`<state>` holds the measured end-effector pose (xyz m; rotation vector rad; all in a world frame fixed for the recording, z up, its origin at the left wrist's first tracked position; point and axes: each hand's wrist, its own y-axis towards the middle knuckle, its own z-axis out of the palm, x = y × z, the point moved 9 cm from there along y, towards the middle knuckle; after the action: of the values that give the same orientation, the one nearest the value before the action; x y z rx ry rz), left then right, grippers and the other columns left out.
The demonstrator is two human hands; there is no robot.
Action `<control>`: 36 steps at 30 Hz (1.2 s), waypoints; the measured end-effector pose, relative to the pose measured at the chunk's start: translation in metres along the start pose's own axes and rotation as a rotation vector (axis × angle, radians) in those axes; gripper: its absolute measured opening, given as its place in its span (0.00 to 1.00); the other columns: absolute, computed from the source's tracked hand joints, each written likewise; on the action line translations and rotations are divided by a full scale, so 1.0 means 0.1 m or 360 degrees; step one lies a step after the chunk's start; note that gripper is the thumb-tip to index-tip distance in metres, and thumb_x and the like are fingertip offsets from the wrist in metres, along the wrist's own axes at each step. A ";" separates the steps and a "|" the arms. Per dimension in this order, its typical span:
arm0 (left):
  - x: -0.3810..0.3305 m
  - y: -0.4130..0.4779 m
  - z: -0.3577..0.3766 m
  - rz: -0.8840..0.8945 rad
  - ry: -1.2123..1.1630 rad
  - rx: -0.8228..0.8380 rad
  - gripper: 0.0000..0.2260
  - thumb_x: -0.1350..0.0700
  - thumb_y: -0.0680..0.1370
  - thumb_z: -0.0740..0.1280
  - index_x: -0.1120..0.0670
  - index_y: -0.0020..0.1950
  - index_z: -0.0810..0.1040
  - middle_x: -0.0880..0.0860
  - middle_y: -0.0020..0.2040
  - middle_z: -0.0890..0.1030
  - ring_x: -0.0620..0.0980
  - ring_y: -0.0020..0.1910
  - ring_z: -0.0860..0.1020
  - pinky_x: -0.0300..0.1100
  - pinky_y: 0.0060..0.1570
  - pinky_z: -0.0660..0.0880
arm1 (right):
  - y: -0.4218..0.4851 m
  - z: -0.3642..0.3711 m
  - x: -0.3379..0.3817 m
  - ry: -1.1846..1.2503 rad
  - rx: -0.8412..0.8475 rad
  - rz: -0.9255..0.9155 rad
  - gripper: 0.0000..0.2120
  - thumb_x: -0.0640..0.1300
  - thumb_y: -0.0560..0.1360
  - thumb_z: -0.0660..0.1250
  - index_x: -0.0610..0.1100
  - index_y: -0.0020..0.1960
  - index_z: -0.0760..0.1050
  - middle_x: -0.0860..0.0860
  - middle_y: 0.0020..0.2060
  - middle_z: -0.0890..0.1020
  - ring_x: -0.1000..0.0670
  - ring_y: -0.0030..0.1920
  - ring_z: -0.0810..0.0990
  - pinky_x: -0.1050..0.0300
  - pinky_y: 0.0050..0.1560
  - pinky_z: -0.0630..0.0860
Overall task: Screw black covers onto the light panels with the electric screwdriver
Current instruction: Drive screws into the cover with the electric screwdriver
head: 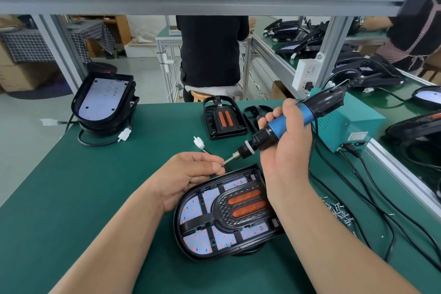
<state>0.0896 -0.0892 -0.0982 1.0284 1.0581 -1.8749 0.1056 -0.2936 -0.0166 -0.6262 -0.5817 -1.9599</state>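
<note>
- The right hand [285,143] is wrapped tight around the blue grip of the electric screwdriver [288,124], which slants down to the left, its black top pointing far and right.
- The screwdriver's thin metal bit [228,160] meets the fingertips of the left hand [188,175] just above the far edge of the near light panel.
- The left hand has thumb and forefinger pinched together at the bit's tip; a small screw seems to sit there, but it is too small to tell for sure.
- The near light panel [202,234] lies flat on the green table [95,198], between the two forearms, with a black cover [241,212] seated on it; the cover has two orange slots.
- A stack of light panels [105,102] without covers sits at the far left of the table, white plugs on their wires.
- A stack of spare black covers [224,118] lies at the far middle of the table, just left of the screwdriver.
- A teal power box [348,124] stands at the far right, black cables running from it.
- Loose screws [338,212] lie in a small pile near the right edge of the table.
</note>
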 end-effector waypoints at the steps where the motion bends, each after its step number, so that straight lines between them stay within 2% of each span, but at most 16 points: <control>1: 0.00 0.00 -0.01 0.0005 0.0007 -0.0012 0.13 0.65 0.71 0.78 0.63 0.55 0.84 0.54 0.33 0.83 0.40 0.23 0.65 0.35 0.34 0.71 | -0.01 0.01 0.00 -0.0017 0.0010 -0.0009 0.10 0.43 0.80 0.72 0.42 0.57 0.73 0.50 0.40 0.76 0.50 0.40 0.76 0.52 0.52 0.79; 4: -0.02 0.00 -0.01 0.0022 0.0025 -0.0026 0.16 0.62 0.71 0.76 0.64 0.58 0.81 0.52 0.31 0.82 0.40 0.24 0.66 0.38 0.39 0.70 | -0.02 0.03 0.01 -0.0041 0.0021 -0.0024 0.12 0.46 0.82 0.72 0.43 0.59 0.72 0.51 0.40 0.76 0.51 0.41 0.75 0.52 0.54 0.76; 7: -0.02 -0.01 0.01 0.0023 -0.0011 -0.0026 0.16 0.63 0.70 0.75 0.65 0.57 0.81 0.54 0.32 0.83 0.40 0.22 0.68 0.35 0.33 0.78 | -0.02 0.04 0.02 -0.0061 0.0034 -0.0024 0.11 0.48 0.83 0.71 0.44 0.59 0.72 0.52 0.40 0.76 0.51 0.41 0.75 0.53 0.54 0.76; 11: -0.02 -0.03 0.01 0.0011 0.0017 -0.0025 0.17 0.63 0.72 0.74 0.65 0.59 0.81 0.53 0.32 0.83 0.40 0.23 0.69 0.35 0.34 0.78 | -0.03 0.00 0.00 -0.0035 -0.0004 0.0017 0.12 0.47 0.82 0.72 0.44 0.59 0.72 0.51 0.40 0.77 0.51 0.41 0.76 0.53 0.54 0.77; 14: -0.01 -0.03 0.01 0.0000 0.0075 -0.0017 0.15 0.63 0.78 0.71 0.65 0.63 0.80 0.50 0.29 0.81 0.43 0.28 0.64 0.39 0.42 0.73 | -0.03 -0.04 -0.02 0.0029 -0.0065 0.0066 0.09 0.46 0.82 0.72 0.44 0.58 0.74 0.51 0.40 0.77 0.51 0.41 0.76 0.54 0.52 0.78; 16: -0.01 -0.02 0.00 -0.0004 0.0057 -0.0011 0.14 0.63 0.80 0.70 0.66 0.64 0.79 0.49 0.29 0.80 0.45 0.32 0.61 0.41 0.44 0.66 | -0.02 -0.08 -0.04 0.0065 -0.0108 0.0100 0.09 0.45 0.82 0.72 0.44 0.59 0.75 0.51 0.40 0.78 0.51 0.40 0.77 0.55 0.51 0.79; 19: -0.01 -0.04 0.04 -0.0024 0.0154 0.0083 0.08 0.57 0.81 0.70 0.61 0.53 0.83 0.46 0.26 0.71 0.43 0.26 0.60 0.44 0.36 0.53 | -0.01 -0.12 -0.05 0.0108 -0.0146 0.0130 0.11 0.46 0.83 0.71 0.44 0.61 0.74 0.50 0.40 0.78 0.51 0.40 0.77 0.56 0.48 0.79; 21: -0.01 -0.05 0.04 -0.0028 0.0193 0.0102 0.10 0.52 0.81 0.71 0.59 0.47 0.83 0.46 0.25 0.67 0.42 0.23 0.59 0.42 0.33 0.51 | 0.01 -0.15 -0.04 0.0133 -0.0170 0.0132 0.12 0.46 0.83 0.71 0.44 0.62 0.74 0.50 0.40 0.78 0.52 0.39 0.78 0.56 0.48 0.79; 24: -0.03 -0.05 0.02 0.0001 0.0193 0.0046 0.11 0.50 0.79 0.71 0.58 0.49 0.86 0.46 0.26 0.69 0.42 0.23 0.59 0.41 0.31 0.51 | 0.03 -0.18 0.00 0.0161 -0.0195 0.0122 0.13 0.47 0.83 0.72 0.43 0.62 0.73 0.50 0.40 0.78 0.52 0.39 0.77 0.56 0.48 0.79; 26: -0.05 -0.07 0.03 0.0027 0.0230 0.0020 0.14 0.49 0.76 0.74 0.59 0.51 0.87 0.48 0.29 0.70 0.42 0.23 0.61 0.37 0.28 0.54 | 0.05 -0.20 0.03 0.0172 -0.0198 0.0125 0.13 0.47 0.82 0.72 0.43 0.61 0.73 0.50 0.40 0.78 0.52 0.39 0.77 0.56 0.48 0.78; 28: -0.07 -0.08 0.04 0.0051 0.0281 0.0019 0.15 0.49 0.73 0.79 0.59 0.51 0.88 0.52 0.34 0.80 0.44 0.26 0.75 0.34 0.28 0.70 | 0.07 -0.23 0.06 0.0193 -0.0199 0.0129 0.12 0.47 0.82 0.72 0.44 0.61 0.73 0.50 0.41 0.78 0.51 0.39 0.77 0.55 0.49 0.78; 29: -0.07 -0.10 0.04 0.0052 0.0304 0.0028 0.16 0.49 0.72 0.81 0.60 0.51 0.88 0.58 0.40 0.85 0.49 0.32 0.82 0.39 0.34 0.79 | 0.07 -0.24 0.08 0.0204 -0.0199 0.0128 0.12 0.46 0.81 0.73 0.44 0.61 0.74 0.50 0.41 0.78 0.50 0.40 0.77 0.55 0.49 0.77; 30: -0.06 -0.11 0.04 0.0052 0.0333 0.0045 0.18 0.50 0.71 0.81 0.62 0.52 0.87 0.64 0.46 0.86 0.55 0.39 0.85 0.44 0.41 0.83 | 0.08 -0.25 0.10 0.0214 -0.0197 0.0126 0.12 0.46 0.81 0.73 0.44 0.60 0.74 0.50 0.41 0.78 0.50 0.40 0.77 0.55 0.49 0.77; 32: -0.07 -0.13 0.05 0.0065 0.0427 0.0083 0.21 0.50 0.71 0.81 0.64 0.55 0.86 0.69 0.52 0.85 0.59 0.45 0.85 0.51 0.50 0.84 | 0.09 -0.26 0.15 0.0225 -0.0190 0.0118 0.12 0.46 0.81 0.73 0.44 0.60 0.74 0.50 0.41 0.78 0.50 0.40 0.77 0.55 0.48 0.78; 36: -0.07 -0.14 0.08 0.0050 0.0602 0.0087 0.20 0.49 0.68 0.82 0.60 0.54 0.88 0.65 0.52 0.87 0.58 0.45 0.86 0.50 0.51 0.84 | 0.13 -0.24 0.25 0.0234 -0.0134 0.0091 0.10 0.45 0.81 0.73 0.43 0.58 0.74 0.50 0.39 0.77 0.50 0.39 0.77 0.55 0.45 0.78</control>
<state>0.0783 -0.0891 -0.0850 1.4629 1.1976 -1.7305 0.1028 -0.3301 -0.0169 -0.5394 -0.3878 -1.9649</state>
